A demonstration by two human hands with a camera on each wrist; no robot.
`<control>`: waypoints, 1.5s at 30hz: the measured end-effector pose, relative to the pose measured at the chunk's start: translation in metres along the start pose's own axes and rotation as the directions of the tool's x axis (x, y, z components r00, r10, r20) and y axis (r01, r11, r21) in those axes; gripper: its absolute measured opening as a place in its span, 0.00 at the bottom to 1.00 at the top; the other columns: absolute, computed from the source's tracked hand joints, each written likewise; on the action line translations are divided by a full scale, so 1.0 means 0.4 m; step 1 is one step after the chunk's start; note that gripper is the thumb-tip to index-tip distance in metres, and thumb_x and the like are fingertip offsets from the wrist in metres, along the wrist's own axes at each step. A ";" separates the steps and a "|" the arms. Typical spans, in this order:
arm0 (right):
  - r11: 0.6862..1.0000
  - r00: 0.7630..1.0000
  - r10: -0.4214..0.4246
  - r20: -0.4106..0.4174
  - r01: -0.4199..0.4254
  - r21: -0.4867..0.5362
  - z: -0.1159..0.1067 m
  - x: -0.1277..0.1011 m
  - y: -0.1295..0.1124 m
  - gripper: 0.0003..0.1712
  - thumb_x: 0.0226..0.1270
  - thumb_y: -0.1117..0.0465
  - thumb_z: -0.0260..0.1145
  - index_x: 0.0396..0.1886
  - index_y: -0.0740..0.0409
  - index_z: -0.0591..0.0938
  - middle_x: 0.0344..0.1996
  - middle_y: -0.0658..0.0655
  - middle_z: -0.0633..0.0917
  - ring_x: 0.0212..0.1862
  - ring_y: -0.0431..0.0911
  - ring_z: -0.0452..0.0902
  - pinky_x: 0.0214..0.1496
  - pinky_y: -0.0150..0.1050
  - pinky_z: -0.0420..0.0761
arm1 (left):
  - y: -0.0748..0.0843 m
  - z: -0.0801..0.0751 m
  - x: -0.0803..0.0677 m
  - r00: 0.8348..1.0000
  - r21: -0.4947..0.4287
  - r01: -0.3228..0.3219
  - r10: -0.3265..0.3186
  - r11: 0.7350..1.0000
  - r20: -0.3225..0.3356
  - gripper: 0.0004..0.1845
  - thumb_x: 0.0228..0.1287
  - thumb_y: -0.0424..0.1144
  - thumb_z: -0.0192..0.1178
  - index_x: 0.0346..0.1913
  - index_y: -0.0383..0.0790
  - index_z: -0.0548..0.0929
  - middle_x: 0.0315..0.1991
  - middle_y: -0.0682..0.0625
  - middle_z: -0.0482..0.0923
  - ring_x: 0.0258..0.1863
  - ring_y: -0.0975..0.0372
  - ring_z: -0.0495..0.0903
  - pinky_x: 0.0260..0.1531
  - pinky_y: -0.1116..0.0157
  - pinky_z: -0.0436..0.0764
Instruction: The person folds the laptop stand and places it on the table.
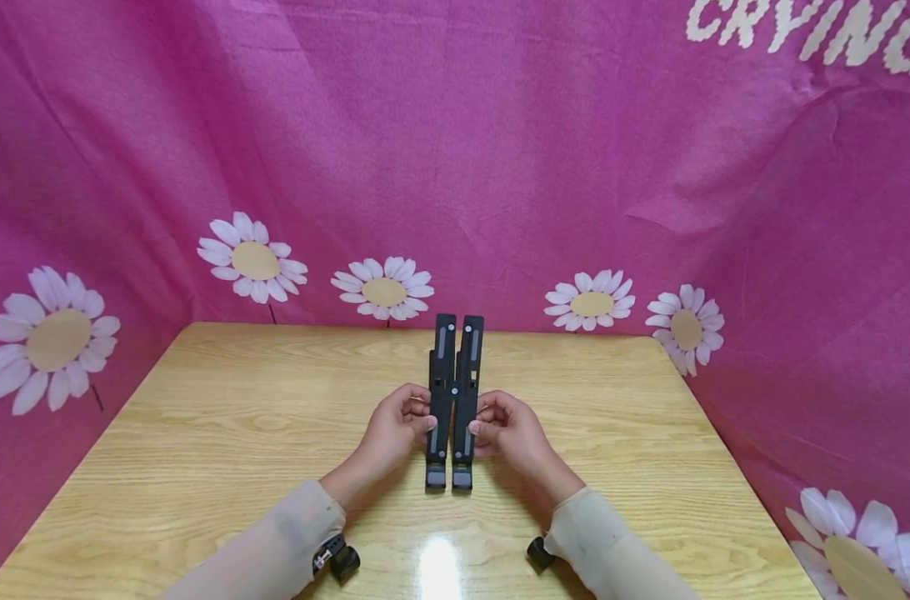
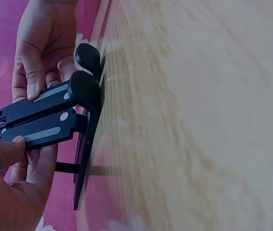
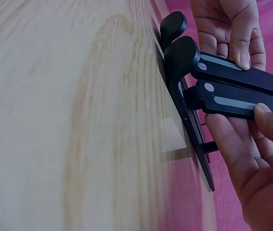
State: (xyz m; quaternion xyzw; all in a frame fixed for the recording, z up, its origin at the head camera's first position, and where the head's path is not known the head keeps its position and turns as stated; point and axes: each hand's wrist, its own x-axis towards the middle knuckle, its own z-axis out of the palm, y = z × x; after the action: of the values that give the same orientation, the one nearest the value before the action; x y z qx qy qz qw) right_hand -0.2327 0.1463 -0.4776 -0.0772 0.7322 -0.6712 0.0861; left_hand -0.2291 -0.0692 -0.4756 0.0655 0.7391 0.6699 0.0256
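Note:
A black folding laptop stand [image 1: 442,408] stands near the middle of the table, its two long arms almost parallel with a narrow gap between them. Grey pads and round rivets mark its upper faces. My left hand [image 1: 402,421] pinches the left arm, thumb on top and fingers underneath. On the other side my right hand [image 1: 511,429] pinches the right arm the same way. Both wrist views show the stand's rounded front hooks [image 2: 84,89] and the lower legs [image 3: 194,139] slanting down to the tabletop.
The wooden table [image 1: 260,400] reaches back to a pink cloth [image 1: 500,167] with printed daisies, which also hangs at both sides. A small black wrist camera [image 1: 344,562] sits below the left sleeve, another camera [image 1: 540,554] by the right sleeve.

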 end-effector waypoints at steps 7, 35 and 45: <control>1.000 1.000 0.003 -0.011 -0.003 -0.012 0.003 0.003 0.003 0.12 0.67 0.77 0.66 0.48 0.67 0.79 0.32 0.58 0.83 0.31 0.47 0.85 0.38 0.58 0.89 | 0.002 0.005 0.001 1.000 0.006 0.006 -0.006 1.000 0.012 0.14 0.68 0.21 0.61 0.52 0.36 0.79 0.40 0.41 0.82 0.36 0.58 0.81 0.38 0.53 0.88; 0.995 0.998 0.013 0.069 -0.006 -0.100 -0.016 0.018 -0.014 0.12 0.68 0.75 0.67 0.49 0.64 0.80 0.35 0.61 0.85 0.36 0.51 0.86 0.44 0.54 0.89 | 0.008 -0.004 0.005 0.998 0.023 0.049 -0.050 0.999 0.033 0.14 0.67 0.23 0.63 0.53 0.36 0.82 0.42 0.42 0.81 0.38 0.57 0.82 0.42 0.54 0.89; 0.891 0.981 -0.081 0.174 0.149 -0.429 -0.069 0.037 -0.054 0.12 0.67 0.67 0.72 0.49 0.56 0.84 0.36 0.53 0.89 0.39 0.47 0.84 0.41 0.38 0.85 | 0.019 -0.013 -0.048 0.996 0.313 -0.058 0.032 0.948 0.089 0.27 0.65 0.31 0.69 0.67 0.36 0.78 0.48 0.49 0.86 0.48 0.60 0.83 0.50 0.61 0.85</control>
State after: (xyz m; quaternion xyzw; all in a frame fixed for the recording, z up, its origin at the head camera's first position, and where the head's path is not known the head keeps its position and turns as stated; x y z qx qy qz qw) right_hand -0.2533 0.1680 -0.4543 -0.1888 0.8503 -0.4844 0.0819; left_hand -0.2103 -0.0761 -0.4685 0.1132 0.8331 0.5405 0.0301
